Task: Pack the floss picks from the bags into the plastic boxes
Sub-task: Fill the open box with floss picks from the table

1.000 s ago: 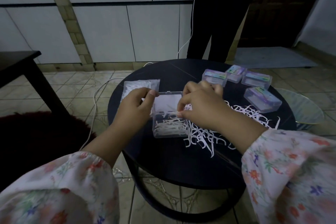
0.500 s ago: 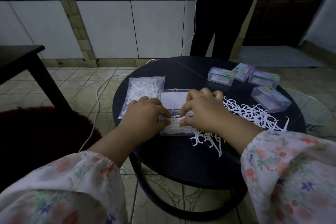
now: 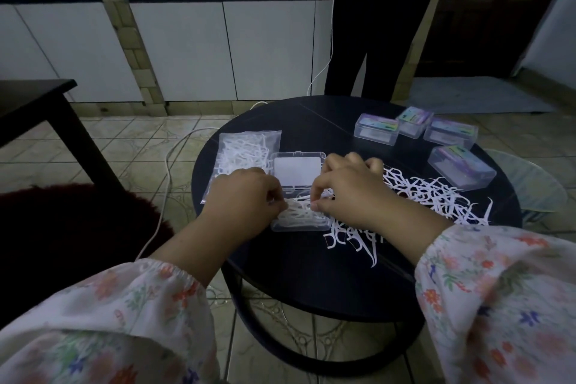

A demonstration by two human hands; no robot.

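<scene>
Filling open plastic box [image 3: 299, 221] on tabletop [image 3: 311, 284] | left hand [image 3: 246, 196], right hand [image 3: 349, 190]: fingers curled, pinching floss picks [image 3: 299, 212] inside | next: gather loose picks [image 3: 436, 196] | bag [image 3: 243, 150] unopened

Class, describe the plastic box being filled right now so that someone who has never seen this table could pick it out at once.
On the round black table, look at the near middle, between the left hand and right hand. There lies the open clear box, its lid folded back flat and white floss picks inside. Unlike the four closed boxes with coloured labels at the far right, it is open and unlabelled.
</scene>
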